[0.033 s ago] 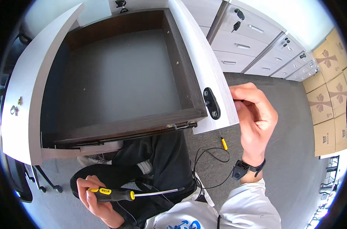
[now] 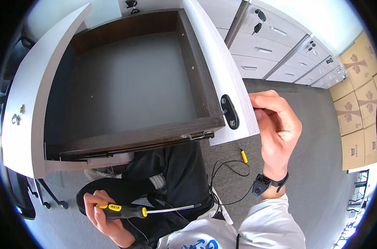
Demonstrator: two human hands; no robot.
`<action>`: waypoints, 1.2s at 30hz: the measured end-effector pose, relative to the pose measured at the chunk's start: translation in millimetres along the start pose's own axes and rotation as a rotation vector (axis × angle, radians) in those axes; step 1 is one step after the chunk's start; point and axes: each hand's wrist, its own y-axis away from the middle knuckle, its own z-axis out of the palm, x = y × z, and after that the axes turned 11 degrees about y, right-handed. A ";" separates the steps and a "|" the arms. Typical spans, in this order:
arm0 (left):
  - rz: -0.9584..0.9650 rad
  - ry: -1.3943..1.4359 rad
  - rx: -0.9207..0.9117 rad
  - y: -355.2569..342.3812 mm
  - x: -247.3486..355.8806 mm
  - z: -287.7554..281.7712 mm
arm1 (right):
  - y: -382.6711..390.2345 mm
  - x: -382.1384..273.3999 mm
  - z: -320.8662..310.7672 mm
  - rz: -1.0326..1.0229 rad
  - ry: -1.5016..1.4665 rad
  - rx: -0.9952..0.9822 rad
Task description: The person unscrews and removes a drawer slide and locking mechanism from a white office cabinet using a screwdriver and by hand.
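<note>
My left hand (image 2: 100, 218) is wrapped round the black-and-yellow handle of a screwdriver (image 2: 170, 210), held low over my lap with its metal shaft pointing right. In front of me is a pulled-out dark brown drawer (image 2: 126, 79) with a pale wood-grain front panel (image 2: 226, 70). My right hand (image 2: 275, 120) is at the panel's outer face near its close corner, thumb and fingers pinched together. Something small and dark shows between those fingers, mostly hidden. A black oval lock plate (image 2: 230, 112) with screws is on the panel's inner side, opposite the right hand.
A yellow-handled screwdriver (image 2: 243, 156) lies on the grey floor beside a looped black cable (image 2: 215, 174). Drawer cabinets (image 2: 263, 50) with keys hanging in their locks line the back right. Cardboard boxes (image 2: 354, 116) are stacked at far right. The cabinet side panel (image 2: 43, 79) stands at left.
</note>
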 end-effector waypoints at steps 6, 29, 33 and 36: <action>-0.013 0.024 -0.045 2.9 2.2 4.9 | 1.3 4.9 -0.4 -0.074 0.070 0.025; 0.035 -0.001 -0.325 -24.2 17.5 68.9 | -3.2 14.6 -1.4 -0.095 -0.074 -0.053; 0.096 -0.070 -0.516 -39.7 25.4 90.3 | -5.0 12.1 -2.9 -0.107 -0.036 -0.042; 0.073 0.001 -0.513 -40.8 30.7 113.2 | -10.3 12.6 -6.7 -0.110 -0.019 -0.075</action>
